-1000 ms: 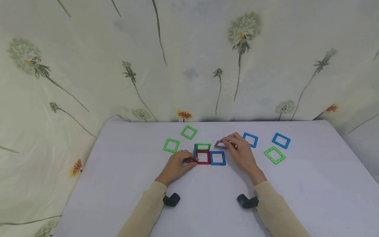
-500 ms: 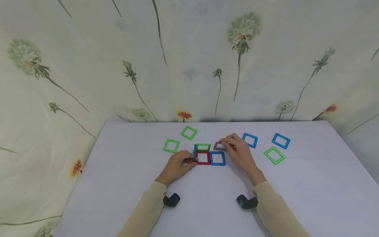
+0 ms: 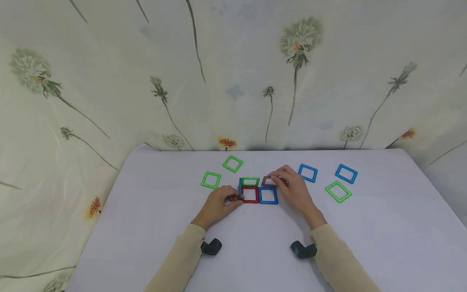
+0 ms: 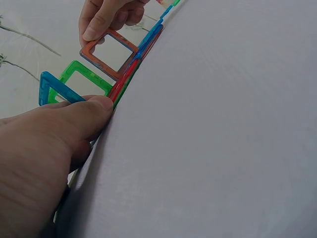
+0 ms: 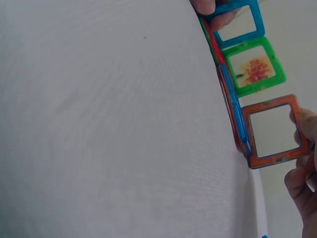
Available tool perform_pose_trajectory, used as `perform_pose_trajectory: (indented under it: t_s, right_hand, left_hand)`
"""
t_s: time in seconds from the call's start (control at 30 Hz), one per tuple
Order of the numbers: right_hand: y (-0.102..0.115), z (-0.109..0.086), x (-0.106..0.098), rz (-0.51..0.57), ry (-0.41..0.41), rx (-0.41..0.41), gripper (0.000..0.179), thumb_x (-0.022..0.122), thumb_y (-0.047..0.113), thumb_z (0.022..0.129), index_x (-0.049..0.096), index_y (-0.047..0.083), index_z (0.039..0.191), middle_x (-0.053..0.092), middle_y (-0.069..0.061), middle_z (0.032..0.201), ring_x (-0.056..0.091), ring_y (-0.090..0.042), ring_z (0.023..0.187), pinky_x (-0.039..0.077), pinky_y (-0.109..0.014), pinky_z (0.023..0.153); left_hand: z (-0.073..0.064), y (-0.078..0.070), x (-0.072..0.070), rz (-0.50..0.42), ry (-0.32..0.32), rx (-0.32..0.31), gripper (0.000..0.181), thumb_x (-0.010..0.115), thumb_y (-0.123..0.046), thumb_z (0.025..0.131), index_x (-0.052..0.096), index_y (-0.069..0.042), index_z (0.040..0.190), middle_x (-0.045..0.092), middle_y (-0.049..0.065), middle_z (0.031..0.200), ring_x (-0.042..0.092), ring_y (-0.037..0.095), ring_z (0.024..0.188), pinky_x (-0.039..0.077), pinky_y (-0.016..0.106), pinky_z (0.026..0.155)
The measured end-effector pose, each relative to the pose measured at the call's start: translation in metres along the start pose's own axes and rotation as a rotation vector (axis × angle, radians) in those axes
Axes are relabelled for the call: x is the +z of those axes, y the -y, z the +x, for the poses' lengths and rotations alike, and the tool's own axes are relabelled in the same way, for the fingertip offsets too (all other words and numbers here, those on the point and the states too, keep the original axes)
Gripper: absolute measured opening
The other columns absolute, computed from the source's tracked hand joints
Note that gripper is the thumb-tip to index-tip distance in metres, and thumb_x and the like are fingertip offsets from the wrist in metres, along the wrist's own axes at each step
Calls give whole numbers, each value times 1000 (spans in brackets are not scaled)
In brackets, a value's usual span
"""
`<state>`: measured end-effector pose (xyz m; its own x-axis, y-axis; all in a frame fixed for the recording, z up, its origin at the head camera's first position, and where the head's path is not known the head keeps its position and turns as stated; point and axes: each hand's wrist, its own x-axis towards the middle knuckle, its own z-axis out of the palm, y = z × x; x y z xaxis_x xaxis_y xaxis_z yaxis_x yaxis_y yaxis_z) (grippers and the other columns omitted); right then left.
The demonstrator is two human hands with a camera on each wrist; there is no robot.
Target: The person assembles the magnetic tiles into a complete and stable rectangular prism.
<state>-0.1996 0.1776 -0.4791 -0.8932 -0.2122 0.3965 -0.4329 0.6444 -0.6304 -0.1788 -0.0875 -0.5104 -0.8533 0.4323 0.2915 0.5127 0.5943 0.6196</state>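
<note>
Delicately, the right hand point(image 3: 297, 190) pinches a brownish-red square frame point(image 5: 278, 157) by its upper edge, the thumb bent toward the other fingers with only the frame between them. That frame stands tilted, its lower edge at the far side of a flat blue frame point(image 3: 268, 202); whether the two actually touch is hard to tell. Meanwhile the left hand point(image 3: 219, 205) has its thumb and curled fingers about an upright blue frame point(image 3: 240, 187), gripping it low, near the corner of a flat red frame point(image 3: 249, 201).

Red and blue lie side by side, touching. A green frame point(image 3: 250, 178) stands along the red one's far side, meeting the upright blue frame at the corner, with a narrow gap between it and the brownish-red piece.

Farther out, loose frames lie flat on the white tabletop point(image 3: 164, 211): two green ones point(image 3: 203, 178) beyond the left hand and, on the right, a blue one point(image 3: 309, 166) near the right hand, with another blue point(image 3: 349, 168) and a green point(image 3: 333, 195) well apart from it. Beige sleeves point(image 3: 178, 255) cover the forearms, a dark device point(image 3: 211, 246) sits at each wrist, and behind everything hangs dandelion-patterned cloth point(image 3: 233, 117).
</note>
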Motion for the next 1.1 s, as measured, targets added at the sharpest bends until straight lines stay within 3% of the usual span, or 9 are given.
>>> perform_pose_trajectory:
  t_s: [1.1]
  right_hand:
    - [4,3,2,-2,43,14,15,60,20,93,69,18,104,59,7,98,54,-6,86,47,-15,73]
  left_hand:
    - [2,0,-1,-13,9,-10,14,71,-27,84,67,-19,95,60,-10,83,51,3,77,46,19,70]
